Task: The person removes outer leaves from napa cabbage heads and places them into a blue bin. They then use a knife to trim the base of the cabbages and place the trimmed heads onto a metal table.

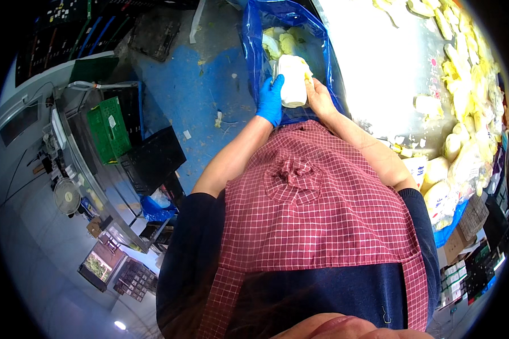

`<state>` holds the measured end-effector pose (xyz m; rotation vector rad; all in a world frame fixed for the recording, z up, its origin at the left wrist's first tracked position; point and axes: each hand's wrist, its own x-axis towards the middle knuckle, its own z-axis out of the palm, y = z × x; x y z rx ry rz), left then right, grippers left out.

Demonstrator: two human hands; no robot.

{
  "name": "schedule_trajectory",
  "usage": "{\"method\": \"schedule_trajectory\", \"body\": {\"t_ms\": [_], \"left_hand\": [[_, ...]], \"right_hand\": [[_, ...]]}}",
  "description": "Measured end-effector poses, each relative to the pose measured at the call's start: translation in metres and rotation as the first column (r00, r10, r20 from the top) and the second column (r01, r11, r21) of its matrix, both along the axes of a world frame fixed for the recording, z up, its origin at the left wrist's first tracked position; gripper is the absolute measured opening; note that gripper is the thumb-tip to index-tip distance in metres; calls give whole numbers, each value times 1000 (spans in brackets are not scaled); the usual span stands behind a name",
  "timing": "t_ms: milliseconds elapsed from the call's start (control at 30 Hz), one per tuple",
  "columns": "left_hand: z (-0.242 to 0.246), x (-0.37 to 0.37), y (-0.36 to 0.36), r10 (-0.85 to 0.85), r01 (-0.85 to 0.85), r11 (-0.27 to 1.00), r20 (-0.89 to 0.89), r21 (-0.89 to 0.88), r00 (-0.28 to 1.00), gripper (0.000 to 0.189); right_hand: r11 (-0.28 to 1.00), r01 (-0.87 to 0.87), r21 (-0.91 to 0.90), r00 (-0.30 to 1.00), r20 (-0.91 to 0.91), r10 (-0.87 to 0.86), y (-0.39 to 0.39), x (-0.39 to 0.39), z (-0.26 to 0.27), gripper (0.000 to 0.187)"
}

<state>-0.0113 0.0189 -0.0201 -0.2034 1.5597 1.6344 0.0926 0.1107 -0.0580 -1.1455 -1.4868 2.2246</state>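
Between my two hands is a pale napa cabbage (293, 82), its white stem end towards me. My left hand (270, 101), in a blue glove, grips its left side. The bare right hand (321, 99) holds the right side, by the yellowish leaf edges. Below and around the cabbage opens a blue plastic bag (251, 46), which looks like the liner of a container. Yellow-green cabbage leaves (286, 43) lie inside the bag, beyond the held cabbage. Strong glare washes out detail on the cabbage.
On the right, a brightly lit metal table (373, 72) bears a long pile of cabbage leaves (466, 80), a cabbage piece (427, 106) and bagged cabbages (439, 199). To the left, a green crate (110, 129) and a black crate (157, 159) stand beyond the blue floor (195, 89), which has scraps on it.
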Motion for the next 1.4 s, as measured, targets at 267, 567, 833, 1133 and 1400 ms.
{"method": "schedule_trajectory", "body": {"t_ms": [267,567,833,1133,1400], "left_hand": [[-18,-14,2,-140,128,990,-238,-64,961,41],[-31,9,12,-312,319,948,-280,-20,908,61],[-7,0,1,-154,99,968,239,229,959,49],[-39,3,-9,-176,180,973,-42,142,984,45],[-13,14,-3,-221,234,970,-178,58,959,47]], "right_hand": [[936,63,-346,995,-48,-85,7,-4,48,31],[934,-114,340,947,323,-2,3,7,-9,37],[987,-58,147,966,258,18,16,1,8,39],[917,-280,283,932,308,189,7,-7,35,72],[894,-300,332,915,366,172,8,-8,23,56]]}}
